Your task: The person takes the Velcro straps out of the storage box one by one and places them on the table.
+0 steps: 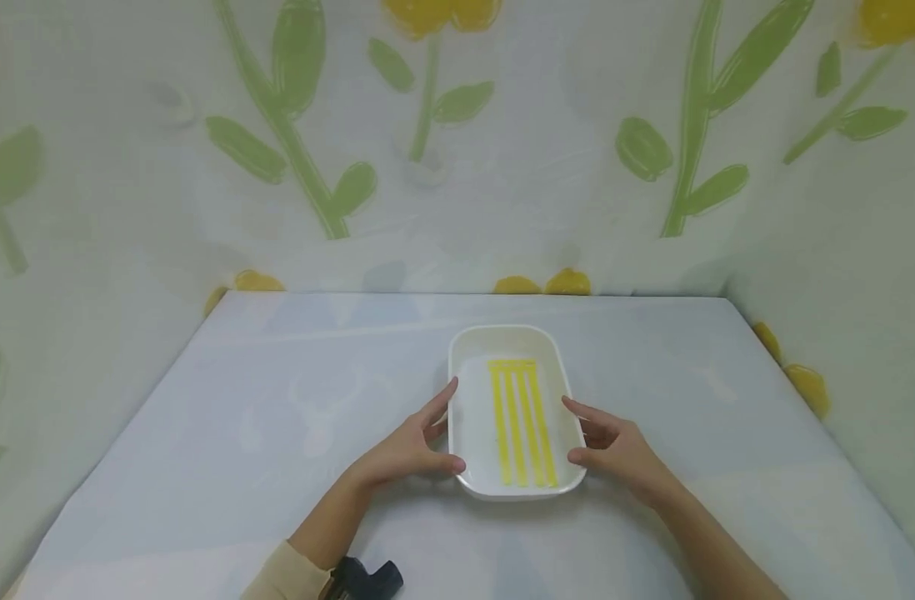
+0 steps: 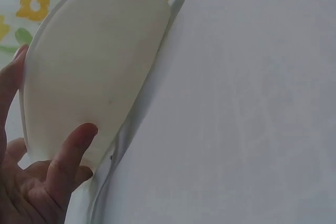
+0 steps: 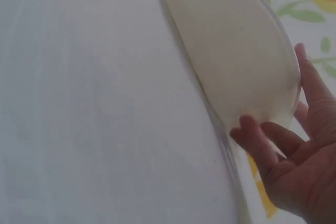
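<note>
A white rectangular dish point(image 1: 474, 429) with rounded corners appears in the middle of the head view. On its floor, several yellow strips point(image 1: 530, 425) run lengthwise, joined by a short one across the far end. My left hand point(image 1: 408, 450) grips the dish's left side, thumb at the near corner and fingers along the wall. Opposite it, my right hand point(image 1: 618, 450) holds the right side in the same manner. Both wrist views show the plain outer wall of the dish point(image 2: 94, 61), with the left hand point(image 2: 39, 182) and the right hand point(image 3: 299, 177) at its near end.
A white-covered table point(image 1: 277, 400) spreads around the dish. Behind it and at both sides rise pale curtains point(image 1: 502, 208) printed with green stems and yellow flowers. A dark strap device point(image 1: 363, 579) sits at the left wrist by a beige sleeve point(image 1: 285, 575).
</note>
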### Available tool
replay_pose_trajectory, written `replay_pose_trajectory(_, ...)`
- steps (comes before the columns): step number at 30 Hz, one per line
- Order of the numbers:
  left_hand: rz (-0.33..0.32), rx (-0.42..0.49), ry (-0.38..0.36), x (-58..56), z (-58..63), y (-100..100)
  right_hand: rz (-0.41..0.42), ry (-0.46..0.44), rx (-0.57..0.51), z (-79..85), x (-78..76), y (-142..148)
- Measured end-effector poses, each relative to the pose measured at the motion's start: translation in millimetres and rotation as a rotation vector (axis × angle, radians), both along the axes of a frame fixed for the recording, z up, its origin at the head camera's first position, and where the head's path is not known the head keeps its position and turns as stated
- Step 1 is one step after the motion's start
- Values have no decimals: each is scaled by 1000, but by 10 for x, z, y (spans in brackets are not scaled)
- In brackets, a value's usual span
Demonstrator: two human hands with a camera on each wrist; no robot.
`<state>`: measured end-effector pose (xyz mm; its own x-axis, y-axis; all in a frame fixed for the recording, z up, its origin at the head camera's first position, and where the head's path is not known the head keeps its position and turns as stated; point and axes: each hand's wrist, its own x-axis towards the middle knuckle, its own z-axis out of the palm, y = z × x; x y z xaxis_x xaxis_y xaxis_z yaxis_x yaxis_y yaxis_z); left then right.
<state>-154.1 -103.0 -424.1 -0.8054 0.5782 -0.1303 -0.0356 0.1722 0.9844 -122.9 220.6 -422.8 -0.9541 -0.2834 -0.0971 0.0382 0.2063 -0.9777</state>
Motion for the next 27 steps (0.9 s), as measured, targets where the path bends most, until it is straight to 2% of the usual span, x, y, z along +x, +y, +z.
replay_pose_trajectory(3, -16, 7, 18, -19, -4, -14, -87, 25, 24, -9, -9, -27)
replay_pose_trajectory(6, -20, 7, 29, -30, -6, -16, -91, 65, 32, -38, -63, -12)
replay_pose_trajectory(9, -8, 8, 31, -17, -5, -23, 0, 129, -38, -97, -170, 35)
replay_pose_trajectory(11, -9, 10, 20, 1, -10, -30, 88, 145, -142, -152, -241, 76)
replay_pose_trajectory(14, -21, 11, 2, 25, -22, -42, 181, 114, -284, -229, -297, 119)
replay_pose_trajectory(16, -23, 5, -7, 36, -15, -58, 198, 86, -326, -257, -303, 114)
replay_pose_trajectory(21, -3, -38, -4, 33, 45, -144, 166, 52, -284, -239, -284, 6)
replay_pose_trajectory(27, -79, 3, -46, 5, 72, -285, 153, 59, -230, -219, -242, -63)
